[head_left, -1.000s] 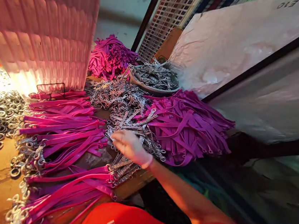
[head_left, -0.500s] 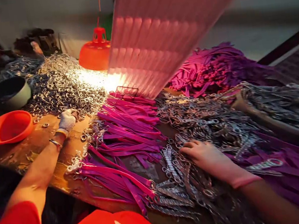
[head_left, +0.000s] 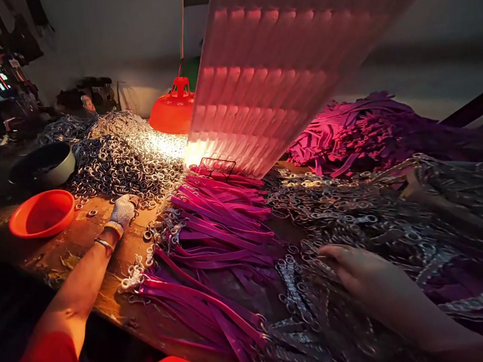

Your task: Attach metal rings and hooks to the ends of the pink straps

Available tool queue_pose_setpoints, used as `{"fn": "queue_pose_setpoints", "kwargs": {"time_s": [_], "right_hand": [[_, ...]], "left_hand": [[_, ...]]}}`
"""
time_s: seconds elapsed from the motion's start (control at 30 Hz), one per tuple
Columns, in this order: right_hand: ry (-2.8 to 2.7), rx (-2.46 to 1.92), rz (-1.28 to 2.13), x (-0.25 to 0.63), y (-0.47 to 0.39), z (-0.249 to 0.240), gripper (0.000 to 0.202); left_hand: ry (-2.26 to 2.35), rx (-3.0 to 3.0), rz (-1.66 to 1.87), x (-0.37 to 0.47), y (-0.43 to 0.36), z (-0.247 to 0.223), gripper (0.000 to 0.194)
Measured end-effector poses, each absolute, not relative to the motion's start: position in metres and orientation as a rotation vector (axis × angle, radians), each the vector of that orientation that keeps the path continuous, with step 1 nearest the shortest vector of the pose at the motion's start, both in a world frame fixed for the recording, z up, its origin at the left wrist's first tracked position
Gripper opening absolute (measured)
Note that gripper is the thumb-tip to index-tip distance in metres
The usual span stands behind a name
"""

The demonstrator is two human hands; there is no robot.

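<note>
My left hand [head_left: 123, 212], in a pale knitted glove, rests at the front edge of a heap of metal rings [head_left: 126, 165]; its fingers are curled down and what they hold is too small to make out. My right hand [head_left: 360, 272] is over the dark pile of metal chain pieces [head_left: 337, 216], fingers bent together at the tips, with their contents hidden. Between the hands lie magenta straps [head_left: 223, 218] with rings at their ends. More chain pieces [head_left: 295, 285] lie left of my right hand.
An orange bowl [head_left: 42, 214] and a dark green basin [head_left: 43, 167] stand at the left. An orange lamp [head_left: 172, 110] hangs over the rings beside a slanted translucent panel [head_left: 257, 86]. Another magenta heap [head_left: 362, 132] lies at the back right.
The view has shifted, so most things appear lower and further right. My left hand is still by the rings. My right hand remains at the chain pile, its fingers now closer together.
</note>
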State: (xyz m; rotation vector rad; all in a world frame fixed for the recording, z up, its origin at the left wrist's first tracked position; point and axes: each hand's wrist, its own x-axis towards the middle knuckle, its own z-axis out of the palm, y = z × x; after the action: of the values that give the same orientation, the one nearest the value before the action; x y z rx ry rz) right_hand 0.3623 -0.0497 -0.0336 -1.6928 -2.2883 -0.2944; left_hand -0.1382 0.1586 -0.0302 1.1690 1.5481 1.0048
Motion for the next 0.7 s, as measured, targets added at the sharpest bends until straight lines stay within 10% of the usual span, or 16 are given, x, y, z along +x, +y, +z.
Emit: {"fn": "queue_pose_setpoints", "kwargs": {"time_s": [0.33,0.7], "right_hand": [[-2.245,-1.586,-0.017,0.189,-0.060,0.020,0.024],[-2.664,-1.411,-0.143,0.185,-0.079,0.012,0.018]], "left_hand": [[0.975,0.759,0.402,-0.040,0.013,0.012,0.020],[0.794,1.007,0.044,-0.009,-0.018,-0.007,0.035]]}}
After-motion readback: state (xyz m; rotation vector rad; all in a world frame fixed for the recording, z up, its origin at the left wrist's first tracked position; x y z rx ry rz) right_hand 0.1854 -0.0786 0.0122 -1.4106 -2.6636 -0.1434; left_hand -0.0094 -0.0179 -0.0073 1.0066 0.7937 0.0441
